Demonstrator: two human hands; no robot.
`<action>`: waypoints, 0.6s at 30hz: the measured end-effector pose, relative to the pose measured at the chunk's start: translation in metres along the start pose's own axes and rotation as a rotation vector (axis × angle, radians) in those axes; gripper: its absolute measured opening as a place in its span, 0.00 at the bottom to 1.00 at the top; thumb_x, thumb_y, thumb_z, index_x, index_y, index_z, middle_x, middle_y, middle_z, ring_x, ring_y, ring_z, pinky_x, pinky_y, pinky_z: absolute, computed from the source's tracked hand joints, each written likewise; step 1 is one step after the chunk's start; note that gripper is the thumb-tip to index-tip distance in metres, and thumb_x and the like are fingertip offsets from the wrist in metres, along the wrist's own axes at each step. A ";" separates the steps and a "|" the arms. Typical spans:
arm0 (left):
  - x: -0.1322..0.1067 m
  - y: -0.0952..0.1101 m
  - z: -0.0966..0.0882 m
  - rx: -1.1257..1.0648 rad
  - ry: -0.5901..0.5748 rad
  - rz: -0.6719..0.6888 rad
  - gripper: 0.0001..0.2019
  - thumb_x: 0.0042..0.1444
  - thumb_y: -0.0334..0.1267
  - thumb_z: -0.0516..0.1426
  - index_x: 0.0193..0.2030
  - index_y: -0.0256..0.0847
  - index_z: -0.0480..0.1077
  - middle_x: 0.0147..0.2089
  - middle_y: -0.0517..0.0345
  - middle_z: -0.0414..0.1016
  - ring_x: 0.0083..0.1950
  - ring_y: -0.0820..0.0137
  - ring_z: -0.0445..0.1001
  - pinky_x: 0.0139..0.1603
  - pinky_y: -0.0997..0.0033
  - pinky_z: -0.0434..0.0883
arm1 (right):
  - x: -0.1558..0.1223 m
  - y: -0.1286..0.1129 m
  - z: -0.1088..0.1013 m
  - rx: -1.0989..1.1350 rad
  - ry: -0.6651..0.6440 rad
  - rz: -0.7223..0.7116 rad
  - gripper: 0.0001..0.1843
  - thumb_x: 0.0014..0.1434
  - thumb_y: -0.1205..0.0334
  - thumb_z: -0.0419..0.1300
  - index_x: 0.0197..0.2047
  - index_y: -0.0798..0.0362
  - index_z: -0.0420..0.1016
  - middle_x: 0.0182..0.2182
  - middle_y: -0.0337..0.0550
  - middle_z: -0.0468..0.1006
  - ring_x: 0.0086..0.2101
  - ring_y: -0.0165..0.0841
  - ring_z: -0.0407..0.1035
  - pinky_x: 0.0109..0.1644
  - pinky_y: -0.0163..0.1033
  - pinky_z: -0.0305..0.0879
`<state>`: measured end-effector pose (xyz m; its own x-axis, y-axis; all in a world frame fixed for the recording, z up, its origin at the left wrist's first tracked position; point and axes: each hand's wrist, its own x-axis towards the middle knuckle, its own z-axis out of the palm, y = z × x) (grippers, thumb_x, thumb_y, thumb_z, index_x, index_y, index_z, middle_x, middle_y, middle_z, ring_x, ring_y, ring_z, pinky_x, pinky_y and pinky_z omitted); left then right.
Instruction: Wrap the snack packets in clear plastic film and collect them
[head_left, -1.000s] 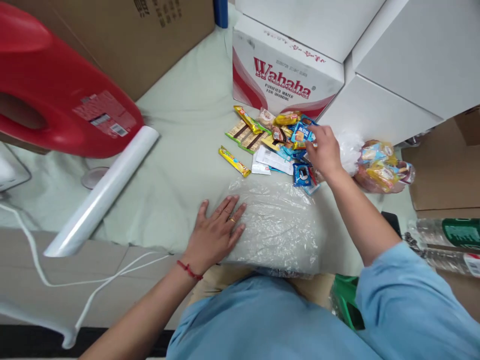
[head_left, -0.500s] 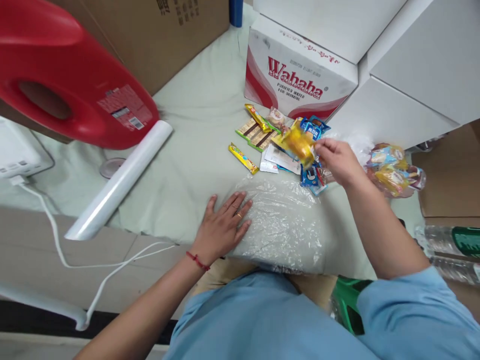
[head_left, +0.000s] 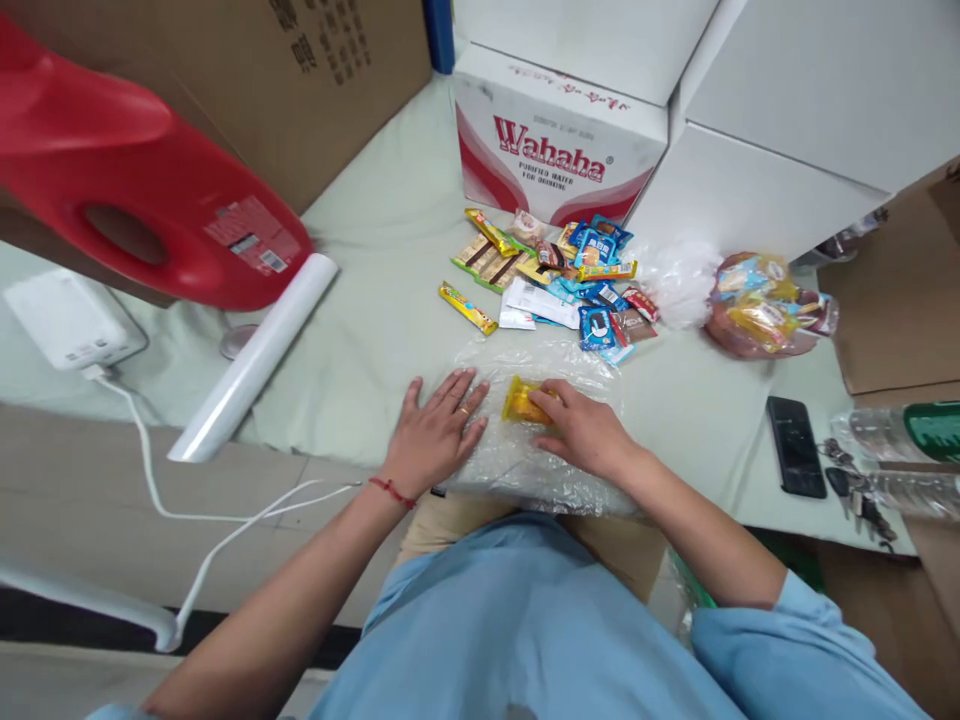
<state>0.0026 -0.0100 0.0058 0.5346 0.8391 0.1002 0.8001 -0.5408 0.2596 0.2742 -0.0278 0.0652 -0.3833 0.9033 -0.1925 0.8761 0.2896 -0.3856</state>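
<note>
A sheet of clear plastic wrap lies spread at the table's front edge. My left hand rests flat on its left part, fingers spread. Over the middle of the sheet, my right hand grips a yellow-wrapped snack from its right side; the fingers hide part of the packet. Beyond the sheet lies a pile of small packaged snacks, among them a blue packet, a white packet and a green-edged wafer pack. A thin yellow snack bar lies apart, left of the pile.
A white roll and a red jug stand at the left, near a white power bank. Behind the pile is a Wahaba-style water carton. To the right are a bag of snacks, a phone, keys and plastic bottles.
My right hand has carried the yellow-wrapped snack from the pile down and left onto the plastic wrap. My left hand stays flat on the sheet. The view has shifted slightly.
</note>
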 end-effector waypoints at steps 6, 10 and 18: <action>0.001 0.002 0.000 0.008 -0.019 -0.016 0.27 0.74 0.47 0.46 0.78 0.53 0.57 0.80 0.49 0.54 0.79 0.53 0.59 0.78 0.32 0.41 | -0.008 -0.007 0.000 -0.022 0.039 0.000 0.26 0.70 0.65 0.58 0.69 0.45 0.69 0.64 0.48 0.73 0.57 0.42 0.73 0.51 0.42 0.73; 0.001 -0.002 0.004 0.011 -0.004 -0.009 0.27 0.74 0.48 0.46 0.78 0.53 0.57 0.80 0.47 0.56 0.78 0.52 0.60 0.77 0.32 0.42 | -0.008 -0.006 0.008 -0.035 -0.009 -0.053 0.26 0.69 0.64 0.59 0.69 0.43 0.69 0.68 0.48 0.70 0.57 0.44 0.73 0.52 0.44 0.74; -0.020 -0.014 -0.013 -0.093 0.211 0.090 0.30 0.69 0.39 0.52 0.77 0.50 0.56 0.79 0.45 0.59 0.80 0.53 0.56 0.78 0.39 0.51 | -0.076 0.029 -0.003 0.219 0.283 -0.180 0.19 0.72 0.58 0.57 0.64 0.45 0.73 0.59 0.54 0.75 0.58 0.45 0.73 0.58 0.52 0.75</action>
<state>-0.0225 -0.0184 0.0125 0.5264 0.7868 0.3223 0.7181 -0.6144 0.3269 0.3291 -0.0872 0.0713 -0.4024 0.9047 0.1402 0.7073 0.4044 -0.5797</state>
